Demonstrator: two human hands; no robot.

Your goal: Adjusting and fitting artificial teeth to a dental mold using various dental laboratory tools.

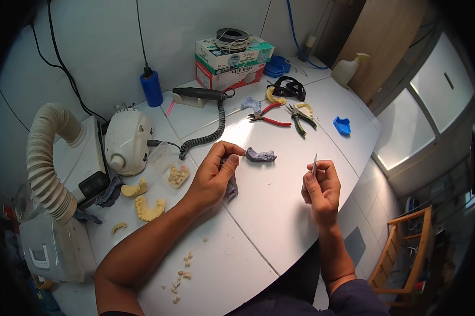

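Note:
My left hand [214, 178] is closed around a grey-purple dental mould piece [232, 188], most of it hidden by the fingers and palm. Just beyond its fingertips, a curved grey-purple dental mould [260, 155] lies on the white table. To the right, my right hand [323, 192] is raised over the table's edge, pinching a small thin blade [315, 159] with the tip pointing up. The blade's handle, if any, is covered by the fingers. The two hands are well apart.
Yellow dental casts [149, 209] and a box of small tooth pieces [178, 176] lie left; loose tooth pieces [187, 275] sit nearer. Red pliers [271, 118], green pliers [300, 122] and a blue tray [342, 126] lie farther off. A ribbed hose [50, 158] arches at left.

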